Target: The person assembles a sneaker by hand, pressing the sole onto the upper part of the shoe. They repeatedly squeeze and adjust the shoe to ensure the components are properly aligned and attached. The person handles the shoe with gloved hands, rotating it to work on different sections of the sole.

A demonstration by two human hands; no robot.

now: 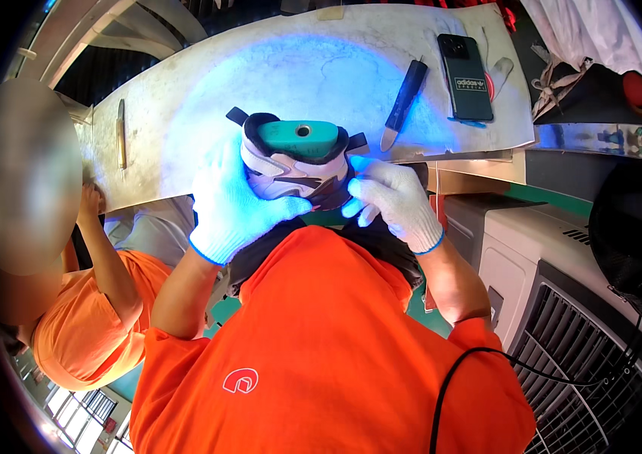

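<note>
A white, grey and black shoe [294, 175] stands at the table's near edge, with a teal shoe last [283, 135] filling its opening. The last has a round hole in its top. My left hand [234, 200], in a white knit glove with a blue cuff, grips the shoe's left side, its thumb along the near side. On the other side, my right hand [393, 195], gloved alike, has its fingers bent and apart. Its fingertips are close to the shoe's right end; whether they touch it I cannot tell. Dark pull tabs stick out at both ends of the shoe.
Blue light falls on the pale worktable [207, 98]. A dark-handled pointed tool [405, 102] and a phone [466, 94] lie to the right, a slim knife-like tool [120, 136] to the left. A co-worker in an orange shirt [101, 325] sits at left; a grey machine [514, 250] stands at right.
</note>
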